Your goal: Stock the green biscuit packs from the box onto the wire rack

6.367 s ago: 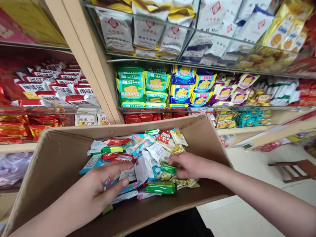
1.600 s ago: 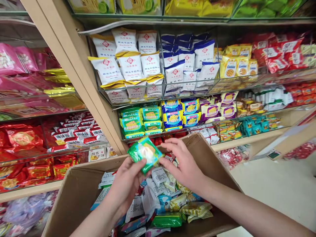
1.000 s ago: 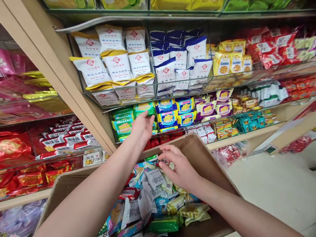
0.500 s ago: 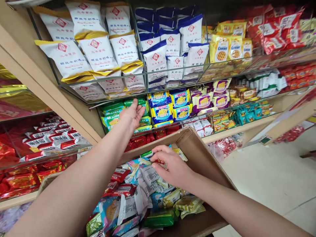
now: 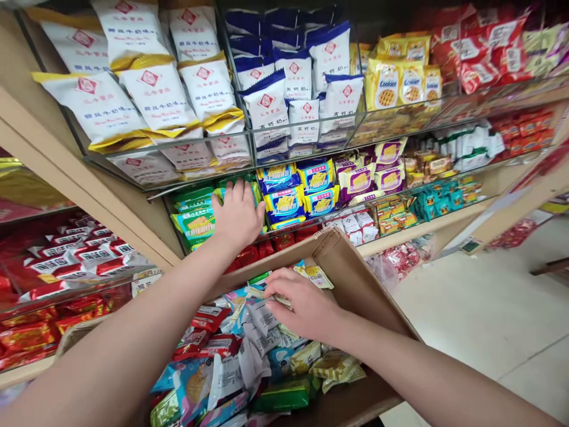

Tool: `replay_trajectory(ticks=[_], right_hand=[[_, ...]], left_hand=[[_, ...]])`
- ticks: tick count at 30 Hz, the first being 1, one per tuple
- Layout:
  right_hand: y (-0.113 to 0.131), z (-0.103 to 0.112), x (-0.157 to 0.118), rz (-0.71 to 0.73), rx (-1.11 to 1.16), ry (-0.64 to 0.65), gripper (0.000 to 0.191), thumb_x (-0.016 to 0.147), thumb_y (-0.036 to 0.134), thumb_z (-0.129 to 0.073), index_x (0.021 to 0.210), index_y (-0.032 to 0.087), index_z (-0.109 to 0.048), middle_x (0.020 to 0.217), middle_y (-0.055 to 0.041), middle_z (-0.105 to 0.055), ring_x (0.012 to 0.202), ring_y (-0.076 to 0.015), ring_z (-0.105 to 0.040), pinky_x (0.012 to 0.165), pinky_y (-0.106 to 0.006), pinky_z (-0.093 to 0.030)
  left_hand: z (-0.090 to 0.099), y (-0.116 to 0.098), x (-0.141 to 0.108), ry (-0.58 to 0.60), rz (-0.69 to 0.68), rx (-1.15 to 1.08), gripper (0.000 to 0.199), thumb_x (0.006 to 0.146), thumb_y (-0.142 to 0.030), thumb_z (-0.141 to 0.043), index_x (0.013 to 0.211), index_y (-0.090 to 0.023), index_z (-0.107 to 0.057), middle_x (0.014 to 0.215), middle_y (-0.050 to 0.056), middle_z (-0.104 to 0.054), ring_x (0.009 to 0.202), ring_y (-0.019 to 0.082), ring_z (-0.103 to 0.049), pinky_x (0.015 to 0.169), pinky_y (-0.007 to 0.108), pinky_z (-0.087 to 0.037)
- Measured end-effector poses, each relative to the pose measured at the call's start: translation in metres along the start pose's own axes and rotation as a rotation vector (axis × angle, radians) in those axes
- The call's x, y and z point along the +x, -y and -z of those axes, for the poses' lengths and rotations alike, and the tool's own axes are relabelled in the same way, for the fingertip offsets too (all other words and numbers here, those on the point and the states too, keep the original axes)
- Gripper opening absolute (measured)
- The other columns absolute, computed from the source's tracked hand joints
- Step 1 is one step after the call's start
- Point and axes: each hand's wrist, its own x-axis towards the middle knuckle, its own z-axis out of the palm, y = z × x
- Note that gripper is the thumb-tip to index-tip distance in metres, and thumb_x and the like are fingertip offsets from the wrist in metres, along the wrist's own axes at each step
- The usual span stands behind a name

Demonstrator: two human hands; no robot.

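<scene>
My left hand (image 5: pixel 239 216) lies palm down on the green snack packs (image 5: pixel 195 222) in the lower shelf compartment, its fingers spread and pointing into the shelf. Blue-and-yellow packs (image 5: pixel 284 201) sit just right of it. My right hand (image 5: pixel 302 301) hovers at the heap of mixed snack packs (image 5: pixel 229 373) inside the cardboard box (image 5: pixel 364 284). Its fingers are bent and apart, with nothing visible held in them. A green pack (image 5: pixel 284 394) lies near the front of the heap, below my right hand.
Above, a clear shelf bin holds white packs with yellow ends (image 5: pixel 155 95) and white packs with blue ends (image 5: pixel 267 110). Yellow cookie packs (image 5: pixel 386 86) are farther right. A wooden upright (image 5: pixel 84 172) stands left; tiled floor (image 5: pixel 462 314) shows at right.
My left hand has turned from a raised, curled pose to palm down on the green packs. The shelves have shifted slightly left in view. My right hand has barely moved over the box.
</scene>
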Motion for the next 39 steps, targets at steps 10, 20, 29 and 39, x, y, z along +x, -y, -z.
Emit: replay_trajectory(ticks=[10, 20, 29, 39], right_hand=[[-0.012, 0.007, -0.004, -0.051, -0.064, 0.094, 0.010, 0.079, 0.010, -0.053, 0.080, 0.016, -0.061, 0.085, -0.0044, -0.061, 0.078, -0.0155, -0.057, 0.068, -0.027, -0.046], [-0.009, -0.006, -0.013, -0.196, -0.084, 0.500, 0.017, 0.076, 0.008, -0.051, 0.080, 0.017, -0.065, 0.070, 0.0000, -0.066, 0.063, -0.0136, -0.058, 0.058, -0.023, -0.041], [0.008, -0.036, -0.040, -0.059, -0.325, 1.033, 0.020, 0.070, 0.029, -0.067, 0.087, 0.019, -0.065, 0.082, -0.0052, -0.066, 0.070, -0.0198, -0.059, 0.049, -0.024, -0.033], [-0.002, -0.014, -0.016, -0.392, 0.325, 0.799, 0.010, 0.071, 0.014, -0.051, 0.078, 0.018, -0.055, 0.065, 0.0059, -0.050, 0.055, -0.0089, -0.043, 0.051, -0.020, -0.032]], left_hand=[[0.030, -0.002, -0.004, 0.116, -0.126, -0.003, 0.039, 0.081, -0.026, -0.050, 0.119, -0.017, -0.054, 0.129, 0.013, -0.049, 0.121, 0.030, -0.042, 0.103, 0.052, -0.025], [0.067, 0.067, -0.193, 0.820, 0.010, -0.447, 0.025, 0.082, -0.027, -0.047, 0.097, -0.027, -0.067, 0.091, 0.006, -0.067, 0.085, 0.021, -0.059, 0.080, 0.030, -0.042], [0.064, 0.080, -0.280, 1.096, 0.270, -0.248, 0.041, 0.068, -0.023, -0.058, 0.109, -0.026, -0.061, 0.113, 0.010, -0.061, 0.109, 0.030, -0.051, 0.094, 0.045, -0.037], [0.047, 0.045, -0.250, 0.901, 0.558, -0.935, 0.054, 0.079, -0.042, -0.056, 0.129, -0.027, -0.041, 0.117, 0.007, -0.058, 0.097, 0.020, -0.057, 0.085, 0.033, -0.044]])
